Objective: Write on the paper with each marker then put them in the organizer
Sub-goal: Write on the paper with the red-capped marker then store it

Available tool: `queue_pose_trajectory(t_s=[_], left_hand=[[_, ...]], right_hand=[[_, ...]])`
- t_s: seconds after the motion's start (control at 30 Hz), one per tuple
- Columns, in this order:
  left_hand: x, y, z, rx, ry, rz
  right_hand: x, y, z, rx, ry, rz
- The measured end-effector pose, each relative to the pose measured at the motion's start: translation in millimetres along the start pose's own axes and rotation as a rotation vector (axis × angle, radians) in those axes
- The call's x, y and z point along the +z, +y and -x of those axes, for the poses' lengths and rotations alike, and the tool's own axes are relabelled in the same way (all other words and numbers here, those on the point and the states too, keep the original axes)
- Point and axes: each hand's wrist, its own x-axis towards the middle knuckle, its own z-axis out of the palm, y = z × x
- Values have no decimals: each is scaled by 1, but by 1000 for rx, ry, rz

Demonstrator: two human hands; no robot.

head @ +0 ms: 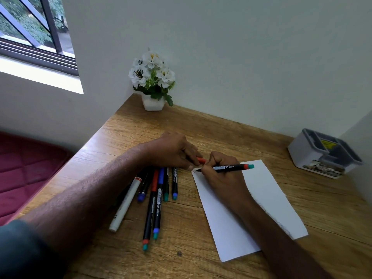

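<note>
Now the right hand [223, 174] grips a black marker with a red band and a teal end [231, 167], fingers curled round its barrel, and the dark tip rests on the top left corner of the white sheet of paper [261, 198], where a few small written marks show. That sheet lies slantwise on the wooden desk [201, 127], under the right wrist and forearm. The left hand [173, 150] sits just beside the paper's corner, fingers curled over a small red cap [202, 160] that pokes out from them. Beneath and below the left hand lies a loose bunch of markers [155, 198], black, blue, red and one white, touching one another on the desk. A pale grey plastic organizer with dark compartments [322, 153] stands well apart at the desk's far right edge. A white pot of white flowers [152, 81] stands in the corner.
</note>
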Motion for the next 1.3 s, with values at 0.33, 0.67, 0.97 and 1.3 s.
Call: queue_pose_trajectory(t_s=[0.33, 0.67, 0.97, 1.3], left_hand=[[-3, 6, 2, -24, -8, 11], [-2, 6, 2, -20, -9, 10], [-2, 5, 2, -13, -16, 2], [-2, 3, 2, -24, -23, -6]], right_hand=[[0, 2, -1, 12, -19, 23], [0, 0, -1, 3, 9, -14], [0, 3, -3, 36, 12, 41], [0, 2, -3, 40, 19, 53]])
